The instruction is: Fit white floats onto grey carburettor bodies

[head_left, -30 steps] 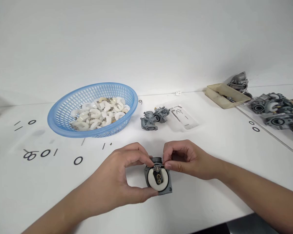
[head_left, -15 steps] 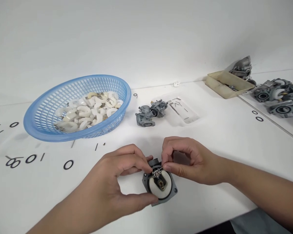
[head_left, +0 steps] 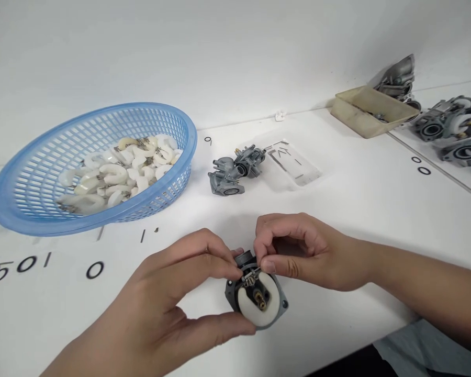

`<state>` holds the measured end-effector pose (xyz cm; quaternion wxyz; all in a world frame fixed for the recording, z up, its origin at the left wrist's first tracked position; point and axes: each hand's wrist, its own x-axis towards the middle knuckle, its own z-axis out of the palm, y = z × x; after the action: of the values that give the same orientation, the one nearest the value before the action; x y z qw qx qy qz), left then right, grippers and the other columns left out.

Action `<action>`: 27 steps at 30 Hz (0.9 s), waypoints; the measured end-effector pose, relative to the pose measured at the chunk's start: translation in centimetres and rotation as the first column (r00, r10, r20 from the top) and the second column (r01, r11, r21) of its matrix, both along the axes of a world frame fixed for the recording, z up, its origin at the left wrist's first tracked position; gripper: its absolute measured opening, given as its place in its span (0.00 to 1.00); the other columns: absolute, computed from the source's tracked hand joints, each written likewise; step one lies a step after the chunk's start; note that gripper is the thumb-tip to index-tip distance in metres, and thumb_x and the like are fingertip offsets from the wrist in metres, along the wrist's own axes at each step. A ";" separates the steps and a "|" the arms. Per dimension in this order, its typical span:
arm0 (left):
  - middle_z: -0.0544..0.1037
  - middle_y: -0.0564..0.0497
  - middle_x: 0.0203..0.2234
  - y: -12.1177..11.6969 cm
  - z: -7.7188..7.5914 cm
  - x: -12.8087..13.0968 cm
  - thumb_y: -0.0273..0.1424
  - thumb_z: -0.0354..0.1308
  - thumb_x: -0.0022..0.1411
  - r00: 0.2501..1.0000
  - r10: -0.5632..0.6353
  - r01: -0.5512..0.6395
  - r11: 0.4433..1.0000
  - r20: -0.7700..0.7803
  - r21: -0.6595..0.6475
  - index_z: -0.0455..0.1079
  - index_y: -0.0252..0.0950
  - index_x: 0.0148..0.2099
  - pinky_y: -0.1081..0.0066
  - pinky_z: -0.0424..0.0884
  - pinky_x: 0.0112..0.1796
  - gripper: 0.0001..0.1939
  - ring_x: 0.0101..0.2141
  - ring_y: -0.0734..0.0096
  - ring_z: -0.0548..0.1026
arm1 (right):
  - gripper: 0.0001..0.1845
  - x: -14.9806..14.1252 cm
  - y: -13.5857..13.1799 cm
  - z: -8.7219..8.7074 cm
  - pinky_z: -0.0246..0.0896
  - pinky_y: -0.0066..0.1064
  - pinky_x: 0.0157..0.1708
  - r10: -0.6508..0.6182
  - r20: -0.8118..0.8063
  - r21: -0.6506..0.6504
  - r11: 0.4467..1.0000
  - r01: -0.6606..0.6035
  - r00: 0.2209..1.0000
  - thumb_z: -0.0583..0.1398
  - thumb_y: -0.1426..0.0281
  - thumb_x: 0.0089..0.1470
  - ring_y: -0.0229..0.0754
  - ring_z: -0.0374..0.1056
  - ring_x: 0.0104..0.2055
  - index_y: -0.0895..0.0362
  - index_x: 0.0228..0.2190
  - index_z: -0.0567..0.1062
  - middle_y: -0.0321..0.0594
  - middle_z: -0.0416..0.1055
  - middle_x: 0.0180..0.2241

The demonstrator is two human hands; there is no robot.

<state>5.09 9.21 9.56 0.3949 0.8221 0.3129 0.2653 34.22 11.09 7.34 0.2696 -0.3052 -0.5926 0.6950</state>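
Here, our left hand grasps the grey metal body, its white float opening toward eleven o'clock; our right hand pinches a thin pin near twelve.

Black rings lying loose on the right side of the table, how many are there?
2: one ring in front of the cream box, the other ring slightly nearer you. Metal parts may hide more.

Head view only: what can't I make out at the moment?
All in the head view:
- Outer end of the thin pin: covered by the right hand's fingers; its seating is too small to judge.
- Left side of the metal housing: partly behind the left hand.
- Contents of the tan tray: small, partly behind its wall.
- Metal parts at right: cut off by the edge.
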 end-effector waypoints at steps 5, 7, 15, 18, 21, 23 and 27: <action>0.81 0.51 0.48 0.1 -0.2 -0.2 0.33 0.75 0.72 1.000 -0.012 0.012 1.000 -0.006 0.018 0.79 0.46 0.58 0.76 0.80 0.45 0.15 0.45 0.71 0.83 | 0.09 -0.1 0.1 0.3 0.67 0.31 0.36 0.010 0.027 0.000 1.000 -0.010 1.000 0.72 0.65 0.68 0.38 0.69 0.37 0.58 0.41 0.83 0.38 0.73 0.40; 0.80 0.50 0.48 0.3 -0.3 -0.4 0.31 0.75 0.71 1.000 -0.019 0.020 0.999 -0.016 0.041 0.78 0.46 0.58 0.75 0.80 0.45 0.17 0.46 0.70 0.82 | 0.09 -0.1 0.0 0.4 0.67 0.32 0.35 -0.005 0.069 0.069 0.998 0.000 0.998 0.71 0.64 0.69 0.38 0.70 0.36 0.58 0.41 0.83 0.38 0.73 0.39; 0.79 0.48 0.49 1.0 -1.0 -0.7 0.23 0.78 0.61 0.997 -0.076 0.074 0.995 0.023 0.066 0.78 0.43 0.60 0.72 0.81 0.46 0.27 0.47 0.69 0.81 | 0.07 -0.3 -0.8 1.0 0.68 0.31 0.36 -0.076 0.139 0.215 0.976 0.044 0.987 0.71 0.65 0.70 0.37 0.70 0.34 0.57 0.40 0.85 0.36 0.73 0.36; 0.79 0.48 0.49 0.9 -1.0 -0.6 0.22 0.78 0.61 0.998 -0.064 0.062 0.995 0.022 0.076 0.79 0.42 0.59 0.72 0.81 0.44 0.27 0.46 0.69 0.82 | 0.08 -0.3 -0.8 0.8 0.69 0.33 0.36 -0.054 0.093 0.129 0.991 0.042 0.994 0.72 0.65 0.68 0.38 0.72 0.36 0.58 0.41 0.86 0.38 0.75 0.38; 0.79 0.48 0.49 1.0 -0.9 -0.7 0.22 0.77 0.61 0.997 -0.072 0.070 0.996 0.041 0.058 0.79 0.42 0.60 0.71 0.81 0.45 0.27 0.46 0.68 0.82 | 0.11 -0.3 -0.6 0.5 0.70 0.35 0.38 -0.034 0.055 -0.002 0.999 0.034 0.998 0.73 0.62 0.67 0.42 0.74 0.39 0.58 0.41 0.86 0.41 0.77 0.40; 0.80 0.46 0.50 1.2 -0.7 -0.8 0.21 0.75 0.63 0.990 -0.122 0.123 0.992 0.067 -0.014 0.80 0.42 0.62 0.69 0.83 0.46 0.27 0.47 0.66 0.83 | 0.13 -0.3 -0.5 0.2 0.70 0.37 0.39 -0.022 0.038 -0.053 0.998 0.024 0.999 0.74 0.61 0.65 0.43 0.73 0.38 0.59 0.41 0.85 0.41 0.77 0.39; 0.82 0.47 0.46 1.6 -0.5 -0.8 0.17 0.65 0.71 0.975 -0.181 0.198 0.971 0.129 -0.134 0.81 0.44 0.62 0.68 0.85 0.44 0.24 0.45 0.67 0.84 | 0.12 -0.3 -0.4 -0.1 0.69 0.36 0.37 0.009 0.005 -0.076 0.997 -0.009 1.000 0.76 0.62 0.63 0.40 0.71 0.35 0.58 0.41 0.86 0.40 0.77 0.39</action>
<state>4.30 10.84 9.05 0.4949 0.8004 0.2280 0.2497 33.88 10.67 7.26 0.2532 -0.3144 -0.5680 0.7172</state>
